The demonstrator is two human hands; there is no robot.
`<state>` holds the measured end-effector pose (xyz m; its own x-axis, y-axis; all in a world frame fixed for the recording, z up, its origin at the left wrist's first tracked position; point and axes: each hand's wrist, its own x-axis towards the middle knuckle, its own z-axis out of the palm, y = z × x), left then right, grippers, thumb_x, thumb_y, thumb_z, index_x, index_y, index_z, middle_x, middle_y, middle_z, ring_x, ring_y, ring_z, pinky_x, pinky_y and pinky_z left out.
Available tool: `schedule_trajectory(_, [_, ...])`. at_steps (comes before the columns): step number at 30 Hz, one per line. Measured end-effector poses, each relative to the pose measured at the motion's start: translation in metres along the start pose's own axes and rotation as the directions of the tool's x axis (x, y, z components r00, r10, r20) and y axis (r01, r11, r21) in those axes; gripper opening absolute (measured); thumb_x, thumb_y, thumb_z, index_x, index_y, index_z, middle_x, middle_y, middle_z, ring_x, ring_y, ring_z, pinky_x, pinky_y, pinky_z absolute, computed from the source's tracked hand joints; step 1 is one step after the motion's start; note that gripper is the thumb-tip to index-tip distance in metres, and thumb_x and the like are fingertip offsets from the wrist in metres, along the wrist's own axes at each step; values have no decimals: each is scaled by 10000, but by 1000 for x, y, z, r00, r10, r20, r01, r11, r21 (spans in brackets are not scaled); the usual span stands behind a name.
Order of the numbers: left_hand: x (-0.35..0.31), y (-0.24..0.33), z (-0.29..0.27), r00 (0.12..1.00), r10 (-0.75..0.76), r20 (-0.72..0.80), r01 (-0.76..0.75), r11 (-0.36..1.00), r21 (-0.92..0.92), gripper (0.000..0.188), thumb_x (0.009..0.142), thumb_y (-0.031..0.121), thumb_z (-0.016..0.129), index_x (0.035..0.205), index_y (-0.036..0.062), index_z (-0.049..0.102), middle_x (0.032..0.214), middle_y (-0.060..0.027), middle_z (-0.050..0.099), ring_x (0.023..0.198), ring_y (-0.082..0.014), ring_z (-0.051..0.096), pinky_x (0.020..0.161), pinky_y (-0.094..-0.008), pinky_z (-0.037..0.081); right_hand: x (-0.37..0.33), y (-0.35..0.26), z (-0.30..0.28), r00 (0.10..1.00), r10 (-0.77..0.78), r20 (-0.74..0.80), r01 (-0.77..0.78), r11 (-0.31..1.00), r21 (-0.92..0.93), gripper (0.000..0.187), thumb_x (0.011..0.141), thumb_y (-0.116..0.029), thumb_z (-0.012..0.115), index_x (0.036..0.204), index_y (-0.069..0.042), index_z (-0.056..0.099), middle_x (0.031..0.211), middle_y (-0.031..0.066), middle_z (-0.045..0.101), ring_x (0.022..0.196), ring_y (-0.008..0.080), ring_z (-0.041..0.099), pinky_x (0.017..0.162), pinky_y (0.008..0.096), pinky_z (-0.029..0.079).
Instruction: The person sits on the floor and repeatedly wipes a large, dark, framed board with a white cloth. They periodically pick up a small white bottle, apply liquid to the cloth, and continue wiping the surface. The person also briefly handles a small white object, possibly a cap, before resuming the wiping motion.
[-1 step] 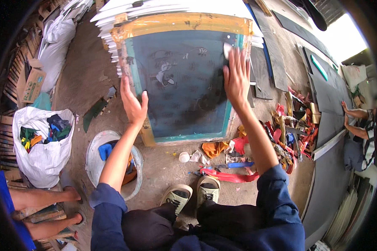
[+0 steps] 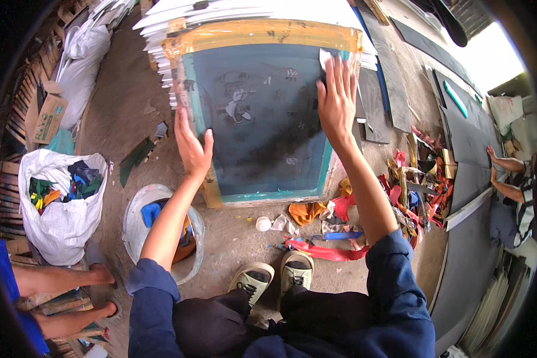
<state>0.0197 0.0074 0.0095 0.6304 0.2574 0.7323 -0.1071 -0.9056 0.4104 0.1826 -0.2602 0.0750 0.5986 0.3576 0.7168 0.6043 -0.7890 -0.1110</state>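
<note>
In front of me lies a screen-printing frame (image 2: 268, 194), its border covered in brownish-orange tape and its dark blue-green mesh (image 2: 250, 149) marked with faint pale figures. My right hand (image 2: 338, 107) rests flat on the mesh near the far right corner, fingers stretched out. A small white piece, perhaps cloth or paper (image 2: 324, 58), shows beside its fingertips and is partly covered. Along the frame's left side rests my left hand (image 2: 194, 146), fingers straight and thumb apart. A dark smear spreads across the mesh toward my right hand.
White sheets (image 2: 244, 8) are stacked under the frame. Left stand a white bucket (image 2: 131, 230) and a sack of scraps (image 2: 53, 232). Colourful strips (image 2: 411, 191) litter the floor at right. Another person's legs (image 2: 65, 277) are lower left; someone's hands (image 2: 495, 164) touch black sheets far right.
My right hand has slid slightly away from me, up the mesh, and the white piece moved with it. The dark smear looks wider. My left hand stays at the frame's side.
</note>
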Motion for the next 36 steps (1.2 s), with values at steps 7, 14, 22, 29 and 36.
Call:
schedule_trajectory(7, [-8,-3,-12,980,-134,145,123,989,86,806,863,433,546,1463,93,128,1476,-198,181,1361,-372,183,1052,-617,115,-87,-65,7,790,-585,183,455,760,464,520,797,-9,537,1312,-23,463,1411,127,403,1308,265,388,1100,384,324])
schedule_trajectory(14, [-48,41,-43,963,-205,175,198,978,60,759,856,512,536,1429,145,200,1456,-159,197,1371,-337,159,1023,-668,77,-73,-79,-55,828,327,456,-556,590,586,260,830,-32,604,1088,2,624,1012,101,676,881,177,656,763,276,510])
schedule_trajectory(22, [-14,143,-143,893,37,449,148,917,-370,479,916,291,565,1298,48,410,1221,-133,514,1179,-246,459,1009,-384,340,-65,-106,-186,667,-40,744,-731,155,664,218,924,-123,540,1082,19,595,1010,61,637,881,147,630,844,279,484])
schedule_trajectory(29, [20,221,-241,814,50,579,382,705,-597,321,891,236,613,1162,67,583,1011,-48,637,856,-101,584,781,-262,461,-69,-155,-284,791,-227,568,-488,327,810,159,870,-91,613,966,32,640,819,47,666,750,99,630,709,242,488])
schedule_trajectory(36, [-1,224,-264,866,-7,500,282,833,-476,188,872,216,641,909,32,642,795,-11,651,703,-71,562,657,-248,455,-94,-153,-295,848,-102,521,-428,450,784,152,835,-95,639,925,26,651,776,94,682,611,139,644,602,254,492])
